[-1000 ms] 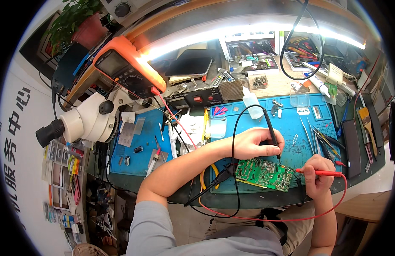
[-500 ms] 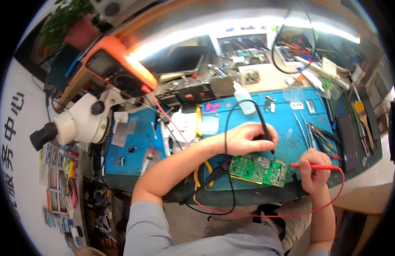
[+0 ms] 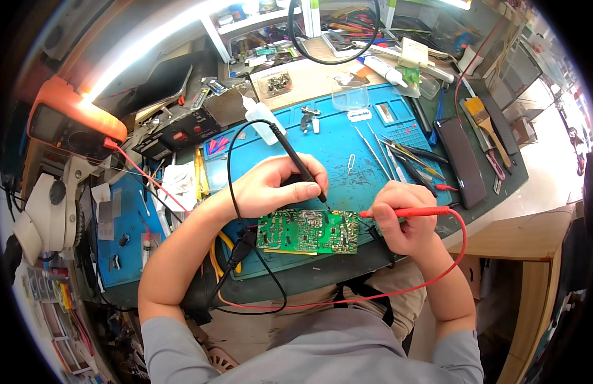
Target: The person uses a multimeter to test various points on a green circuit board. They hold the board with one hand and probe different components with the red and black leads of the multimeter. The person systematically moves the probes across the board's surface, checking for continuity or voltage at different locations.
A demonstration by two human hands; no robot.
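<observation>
A green circuit board [image 3: 307, 232] lies solder side up at the front edge of the blue work mat [image 3: 335, 153]. My left hand [image 3: 277, 187] is closed around a black test probe [image 3: 296, 160], its tip down at the board's far edge, right of middle. From the right, my right hand [image 3: 406, 217] grips a red test probe [image 3: 421, 211] pointing left, with its tip at the board's upper right corner. I cannot tell whether either tip touches metal. A black plug and cord [image 3: 242, 248] meets the board's left end. The red lead loops below the board.
An orange multimeter [image 3: 72, 118] stands at the far left above a white microscope [image 3: 56, 205]. Beyond the board are a squeeze bottle [image 3: 263, 121], tweezers [image 3: 373, 153] and pliers [image 3: 415, 173]. A dark phone-like slab [image 3: 462, 160] and a brush [image 3: 485, 121] lie at right.
The view has swung right, so everything appears further left. Both hands still hold their probes at the board, which looks more level.
</observation>
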